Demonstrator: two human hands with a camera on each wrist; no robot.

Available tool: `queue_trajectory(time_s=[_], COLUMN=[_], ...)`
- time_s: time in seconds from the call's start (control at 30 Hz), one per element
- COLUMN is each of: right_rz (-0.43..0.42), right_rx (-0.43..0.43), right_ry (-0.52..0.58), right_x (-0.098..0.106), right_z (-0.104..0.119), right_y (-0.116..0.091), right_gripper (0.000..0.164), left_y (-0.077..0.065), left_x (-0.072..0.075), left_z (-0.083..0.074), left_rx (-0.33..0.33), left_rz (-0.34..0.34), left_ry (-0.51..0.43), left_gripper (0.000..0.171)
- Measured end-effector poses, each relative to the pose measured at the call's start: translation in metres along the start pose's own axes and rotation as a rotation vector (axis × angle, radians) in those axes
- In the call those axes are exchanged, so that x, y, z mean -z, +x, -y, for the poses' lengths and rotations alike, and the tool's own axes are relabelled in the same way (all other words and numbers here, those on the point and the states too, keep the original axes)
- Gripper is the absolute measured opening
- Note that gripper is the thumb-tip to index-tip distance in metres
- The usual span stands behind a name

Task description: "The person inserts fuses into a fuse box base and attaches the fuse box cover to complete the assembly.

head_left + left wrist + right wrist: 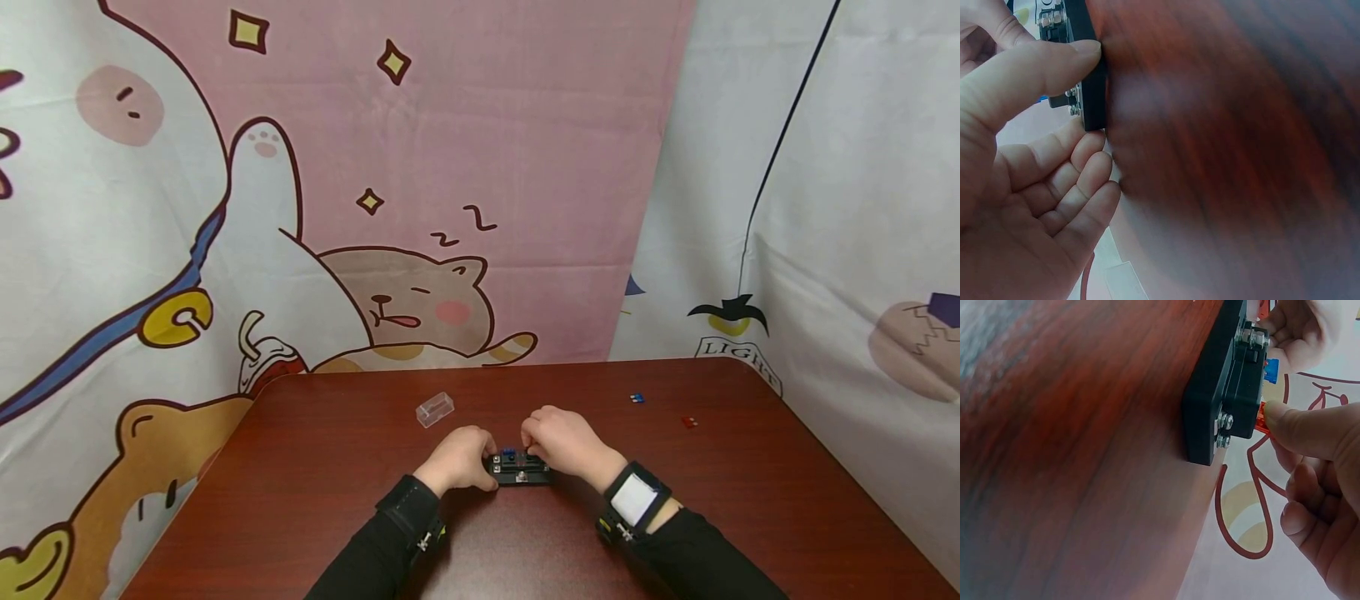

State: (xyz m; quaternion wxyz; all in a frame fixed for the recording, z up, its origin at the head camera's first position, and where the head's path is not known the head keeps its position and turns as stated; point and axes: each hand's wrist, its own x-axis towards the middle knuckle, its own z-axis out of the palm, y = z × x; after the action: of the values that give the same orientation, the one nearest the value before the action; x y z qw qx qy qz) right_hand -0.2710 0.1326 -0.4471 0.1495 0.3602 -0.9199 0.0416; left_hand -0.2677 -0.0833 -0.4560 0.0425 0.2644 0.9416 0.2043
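Observation:
A black fuse block (517,478) with metal screw terminals lies on the brown table in front of me. My left hand (461,460) grips its left end, the thumb along the near edge in the left wrist view. A blue blade fuse (1271,370) stands in the top of the block. Over the block's right part, my right hand (564,439) pinches a red blade fuse (1262,419) between thumb and index finger. That fuse is right at the block's top face, mostly covered by the fingertips.
On the table (315,500), a clear plastic box (435,409) lies beyond my left hand. Farther right are a small blue piece (637,398) and a small red piece (689,422). A cartoon-printed cloth (555,167) hangs behind the table's far edge.

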Motion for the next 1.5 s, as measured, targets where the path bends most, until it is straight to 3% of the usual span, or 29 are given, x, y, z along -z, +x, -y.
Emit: queue_trajectory(time_s=[0.77, 1.5], right_rz=[-0.002, 0.005], right_rx=[-0.013, -0.047], right_ry=[-0.012, 0.077], right_x=[-0.0018, -0.0024], right_z=[0.0023, 0.0021], right_y=[0.0008, 0.0009], right_gripper=[0.022, 0.027], left_y=[-0.0004, -0.0005], left_x=[-0.0001, -0.0002], left_z=[0.0000, -0.0010], left_rx=[-0.011, 0.000], left_rz=[-0.010, -0.008], left_ry=[0.007, 0.002], left_gripper=[0.040, 0.039])
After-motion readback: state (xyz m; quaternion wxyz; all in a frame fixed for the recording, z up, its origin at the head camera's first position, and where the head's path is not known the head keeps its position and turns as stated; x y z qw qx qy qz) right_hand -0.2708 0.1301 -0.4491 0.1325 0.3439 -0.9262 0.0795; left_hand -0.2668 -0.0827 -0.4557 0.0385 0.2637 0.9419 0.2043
